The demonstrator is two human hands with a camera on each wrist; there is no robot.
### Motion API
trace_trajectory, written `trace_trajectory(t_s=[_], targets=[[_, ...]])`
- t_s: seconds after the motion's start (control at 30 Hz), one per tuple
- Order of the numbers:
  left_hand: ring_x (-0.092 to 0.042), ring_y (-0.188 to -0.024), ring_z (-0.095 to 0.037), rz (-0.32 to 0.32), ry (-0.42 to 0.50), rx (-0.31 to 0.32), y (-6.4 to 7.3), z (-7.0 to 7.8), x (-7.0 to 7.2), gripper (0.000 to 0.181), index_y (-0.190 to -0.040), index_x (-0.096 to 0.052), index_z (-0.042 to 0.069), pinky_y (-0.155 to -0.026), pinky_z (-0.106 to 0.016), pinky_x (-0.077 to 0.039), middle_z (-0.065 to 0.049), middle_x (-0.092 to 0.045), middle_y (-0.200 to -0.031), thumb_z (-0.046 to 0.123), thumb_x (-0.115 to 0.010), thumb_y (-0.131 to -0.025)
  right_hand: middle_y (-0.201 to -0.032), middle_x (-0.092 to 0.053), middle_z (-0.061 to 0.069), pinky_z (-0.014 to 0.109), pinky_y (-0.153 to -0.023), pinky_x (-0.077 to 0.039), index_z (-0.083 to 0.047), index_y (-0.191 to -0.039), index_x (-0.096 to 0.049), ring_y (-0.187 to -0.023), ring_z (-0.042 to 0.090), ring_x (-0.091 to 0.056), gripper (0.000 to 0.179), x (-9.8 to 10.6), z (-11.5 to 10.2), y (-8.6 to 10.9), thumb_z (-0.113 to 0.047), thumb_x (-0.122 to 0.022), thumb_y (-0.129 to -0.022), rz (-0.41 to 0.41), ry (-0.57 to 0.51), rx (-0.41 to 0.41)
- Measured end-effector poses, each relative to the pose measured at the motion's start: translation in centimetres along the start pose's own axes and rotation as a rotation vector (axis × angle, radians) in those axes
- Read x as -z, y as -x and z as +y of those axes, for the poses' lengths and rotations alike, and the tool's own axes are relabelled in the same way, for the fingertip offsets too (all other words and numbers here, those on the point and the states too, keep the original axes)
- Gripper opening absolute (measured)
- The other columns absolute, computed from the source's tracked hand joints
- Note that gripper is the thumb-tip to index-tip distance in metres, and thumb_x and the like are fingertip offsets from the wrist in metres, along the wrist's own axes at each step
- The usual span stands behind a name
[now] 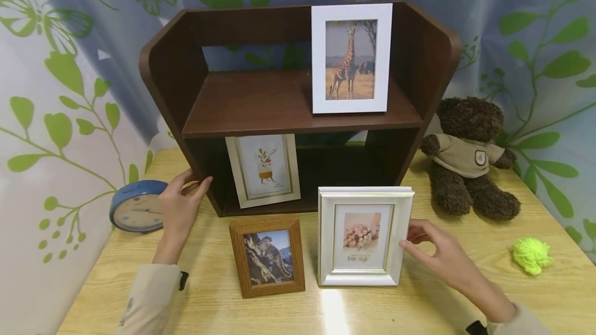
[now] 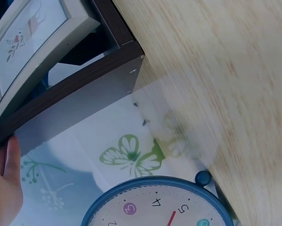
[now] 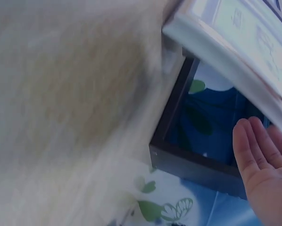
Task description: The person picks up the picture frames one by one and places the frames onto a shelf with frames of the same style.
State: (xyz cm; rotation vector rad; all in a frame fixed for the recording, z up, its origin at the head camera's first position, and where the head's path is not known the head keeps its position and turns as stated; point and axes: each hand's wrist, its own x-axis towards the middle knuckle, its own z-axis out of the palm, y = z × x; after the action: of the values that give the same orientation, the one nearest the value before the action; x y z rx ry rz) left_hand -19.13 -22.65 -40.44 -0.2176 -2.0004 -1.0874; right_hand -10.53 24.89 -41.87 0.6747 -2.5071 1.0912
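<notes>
In the head view my left hand [image 1: 180, 206] grips the left side panel of a dark brown two-tier shelf [image 1: 251, 100], thumb toward the front edge. The left wrist view catches that hand [image 2: 4, 183] at the panel's outer face. My right hand [image 1: 442, 257] holds the right edge of a white picture frame [image 1: 405, 200] with a flower print, thumb in front and fingers behind. That frame [image 3: 216, 52] slants across the right wrist view, above my fingers [image 3: 254, 141]. Left of it, a brown wooden frame [image 1: 298, 257] with a leopard picture stands on the table.
A white giraffe frame [image 1: 318, 61] stands on the upper tier; a cream plant-print frame [image 1: 293, 169] leans in the lower one. A blue clock [image 1: 139, 211] stands left of the shelf. Rightward are a brown teddy bear [image 1: 465, 154] and a neon yellow yarn ball [image 1: 531, 256].
</notes>
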Motion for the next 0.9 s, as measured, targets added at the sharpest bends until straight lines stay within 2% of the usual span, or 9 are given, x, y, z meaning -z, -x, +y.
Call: trace_trajectory(t_s=[0.17,0.3,0.43,0.57,0.67,0.73,0.9], targets=[[-0.056,-0.088,0.007,0.014,-0.019,-0.008,0.0,-0.1,-0.1,0.030,-0.101,-0.067,-0.013,-0.075,-0.004,-0.050,-0.027,-0.067,-0.095,-0.010,-0.076,-0.073,-0.089,-0.063,0.004,0.015,-0.071,-0.054,0.004,-0.118,-0.053,-0.083,-0.002,-0.057,0.050,-0.9,-0.3,0.3,0.009,-0.076,-0.073,0.003,-0.100,-0.038],[-0.056,-0.089,0.012,0.011,0.012,-0.011,0.0,0.1,0.0,0.029,-0.102,-0.067,-0.013,-0.075,-0.005,-0.050,-0.027,-0.067,-0.095,-0.009,-0.075,-0.075,-0.096,-0.064,0.013,0.020,-0.069,-0.057,0.007,-0.126,-0.042,-0.088,-0.004,-0.057,0.062,-1.5,-0.5,0.7,0.011,-0.075,-0.073,-0.020,-0.161,-0.078],[-0.057,-0.088,0.012,0.012,0.071,0.020,0.1,0.2,0.1,0.028,-0.102,-0.067,-0.013,-0.075,-0.006,-0.051,-0.027,-0.067,-0.095,-0.008,-0.075,-0.076,-0.098,-0.064,0.018,0.023,-0.068,-0.059,0.007,-0.131,-0.035,-0.090,-0.006,-0.057,0.067,-1.7,-0.9,1.0,0.011,-0.073,-0.076,-0.049,-0.193,-0.117],[-0.060,-0.087,0.009,0.014,0.126,0.067,0.1,0.3,0.1,0.027,-0.102,-0.067,-0.014,-0.075,-0.008,-0.053,-0.028,-0.066,-0.096,-0.008,-0.074,-0.076,-0.098,-0.063,0.018,0.024,-0.065,-0.060,0.005,-0.133,-0.033,-0.086,0.002,-0.062,0.065,-1.8,-1.0,1.0,0.005,-0.071,-0.081,-0.063,-0.224,-0.139],[-0.060,-0.087,0.009,0.015,0.151,0.094,0.1,0.4,0.1,0.027,-0.102,-0.067,-0.015,-0.075,-0.009,-0.053,-0.028,-0.066,-0.096,-0.008,-0.074,-0.077,-0.098,-0.062,0.013,0.023,-0.064,-0.060,0.004,-0.134,-0.033,-0.084,0.009,-0.063,0.063,-1.9,-1.0,1.1,-0.002,-0.071,-0.084,-0.053,-0.251,-0.148],[-0.060,-0.087,0.010,0.013,0.155,0.113,0.1,0.4,0.1,0.027,-0.102,-0.067,-0.015,-0.075,-0.009,-0.053,-0.027,-0.066,-0.097,-0.009,-0.073,-0.077,-0.098,-0.062,0.006,0.023,-0.064,-0.060,0.004,-0.133,-0.034,-0.083,0.010,-0.063,0.062,-2.0,-0.9,1.2,-0.002,-0.071,-0.084,-0.035,-0.278,-0.156],[-0.058,-0.086,0.012,0.009,0.138,0.151,0.1,0.5,0.0,0.027,-0.102,-0.065,-0.018,-0.075,-0.009,-0.053,-0.030,-0.064,-0.098,-0.012,-0.071,-0.077,-0.101,-0.060,-0.017,0.021,-0.067,-0.059,0.006,-0.130,-0.038,-0.087,0.002,-0.061,0.059,-2.3,-1.0,1.5,0.009,-0.070,-0.080,0.030,-0.341,-0.207]])
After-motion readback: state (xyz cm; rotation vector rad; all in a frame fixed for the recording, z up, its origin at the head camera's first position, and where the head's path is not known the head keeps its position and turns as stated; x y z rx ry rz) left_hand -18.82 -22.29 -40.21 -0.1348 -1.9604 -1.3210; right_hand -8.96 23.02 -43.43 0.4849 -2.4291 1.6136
